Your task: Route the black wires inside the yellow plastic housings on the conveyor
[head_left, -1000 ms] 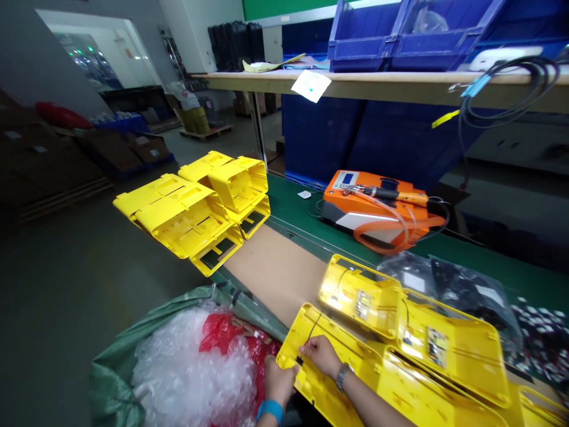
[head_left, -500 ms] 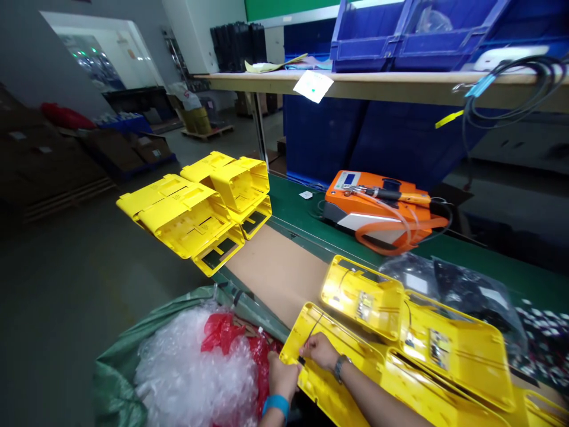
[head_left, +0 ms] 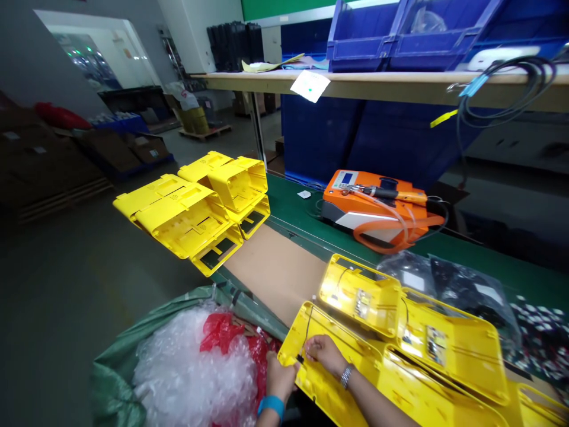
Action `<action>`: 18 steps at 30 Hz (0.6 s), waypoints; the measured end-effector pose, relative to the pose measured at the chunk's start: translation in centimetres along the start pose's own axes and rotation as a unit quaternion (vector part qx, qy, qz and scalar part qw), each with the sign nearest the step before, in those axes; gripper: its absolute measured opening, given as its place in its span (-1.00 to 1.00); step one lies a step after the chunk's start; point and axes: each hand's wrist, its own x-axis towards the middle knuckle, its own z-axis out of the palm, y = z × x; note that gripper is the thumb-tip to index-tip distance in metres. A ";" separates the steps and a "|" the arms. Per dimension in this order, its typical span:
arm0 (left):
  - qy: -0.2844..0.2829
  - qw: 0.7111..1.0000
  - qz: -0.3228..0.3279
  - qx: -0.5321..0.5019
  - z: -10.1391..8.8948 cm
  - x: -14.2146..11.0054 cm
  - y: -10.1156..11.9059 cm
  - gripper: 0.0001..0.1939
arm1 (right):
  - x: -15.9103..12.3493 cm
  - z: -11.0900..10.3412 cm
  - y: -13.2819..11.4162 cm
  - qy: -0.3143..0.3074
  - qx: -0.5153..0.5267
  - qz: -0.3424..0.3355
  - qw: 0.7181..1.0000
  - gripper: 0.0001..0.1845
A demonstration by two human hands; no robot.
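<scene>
Touching wire (head_left: 307,326) at yellow housing edge (head_left: 291,332)

A green-topped assembly bench (head_left: 293,207) carries a cardboard sheet (head_left: 275,267) along its near edge. Open yellow plastic housings (head_left: 360,293) lie on the bench at the sheet's edge; further yellow housings (head_left: 200,207) stand stacked at the far end. An orange bench unit (head_left: 373,204) and a clear plastic bag (head_left: 462,290) rest directly on the green surface. The timber shelf (head_left: 391,86) above carries blue plastic bins (head_left: 364,41) and a coiled black cable (head_left: 507,89)
</scene>
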 end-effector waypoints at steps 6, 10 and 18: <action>-0.004 1.000 0.006 -0.010 -0.1 0.4 -0.4 -0.64 | -0.4 0.5 0.8 0.039 0.072 -0.007 0.997 -0.43; 0.007 1.000 -0.012 -0.022 0.2 1.4 -1.4 -0.60 | -0.6 0.7 0.9 0.032 0.086 -0.006 0.996 -0.43; -0.004 1.000 -0.008 0.008 -0.1 1.0 -1.1 -0.62 | -0.2 -0.4 -1.0 -0.063 -0.150 0.022 0.986 -0.83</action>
